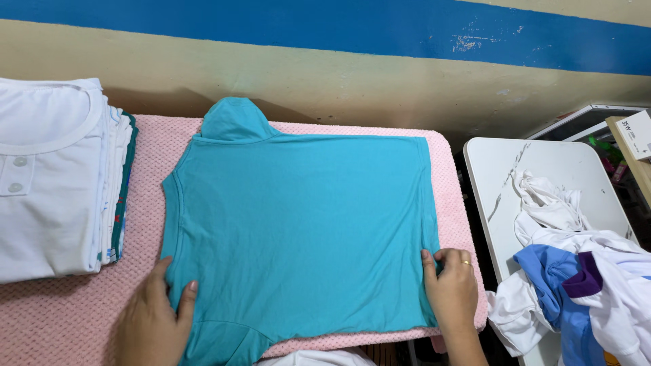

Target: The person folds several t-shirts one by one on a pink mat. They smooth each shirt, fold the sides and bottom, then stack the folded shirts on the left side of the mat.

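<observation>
A bright blue cotton shirt (pixel 298 230) lies flat on the pink bumpy towel (pixel 68 305) covering the desk. The left hand (pixel 152 318) presses its edge, open. The right hand (pixel 451 288) seems to pinch the hem.

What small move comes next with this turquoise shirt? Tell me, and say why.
Probably fold one side inward, starting with the near sleeve. The turquoise shirt lies spread flat on the pink towel, the left hand rests by its sleeve edge, and the right hand pinches the hem. A folded stack sits beside it, suggesting the same treatment.
</observation>
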